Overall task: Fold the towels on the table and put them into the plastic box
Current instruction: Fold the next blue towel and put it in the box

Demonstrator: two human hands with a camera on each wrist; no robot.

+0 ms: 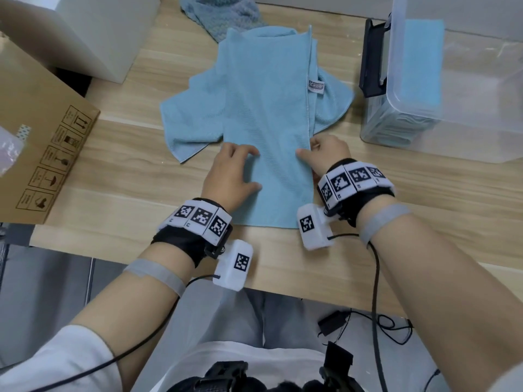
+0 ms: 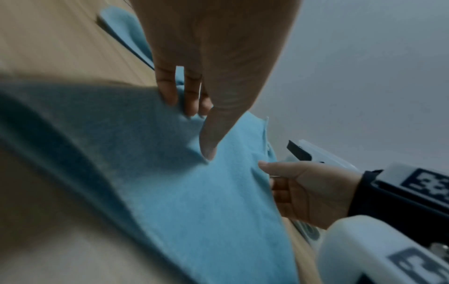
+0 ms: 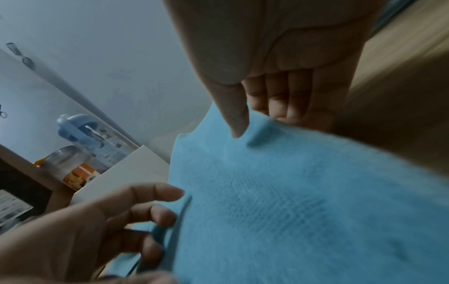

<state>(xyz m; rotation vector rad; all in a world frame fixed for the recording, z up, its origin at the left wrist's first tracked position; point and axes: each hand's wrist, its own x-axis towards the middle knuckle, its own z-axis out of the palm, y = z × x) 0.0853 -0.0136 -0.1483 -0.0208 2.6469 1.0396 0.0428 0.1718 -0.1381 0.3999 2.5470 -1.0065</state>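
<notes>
Wood-grain table (image 1: 119, 176) fills most of your view, with a cardboard carton (image 1: 36, 131) at its left edge and a white box (image 1: 113, 32) behind that. At the right stands the clear plastic box (image 1: 458, 114), already holding a stack of folded blue towels (image 1: 421, 60). Between them lies the light blue towel (image 1: 263, 114) you are working, folded lengthwise into a strip, with loose cloth spilling out on both sides; a second, knitted towel (image 1: 223, 12) waits bunched at the far edge. Your left hand (image 1: 230, 172) pinches the strip's left edge, thumb on top and fingers curled at the hem. Your right hand (image 1: 325, 155) pinches the right edge the same way. Lift both edges evenly, I'd judge, so the fold lands square, and tuck the stray flaps first.
</notes>
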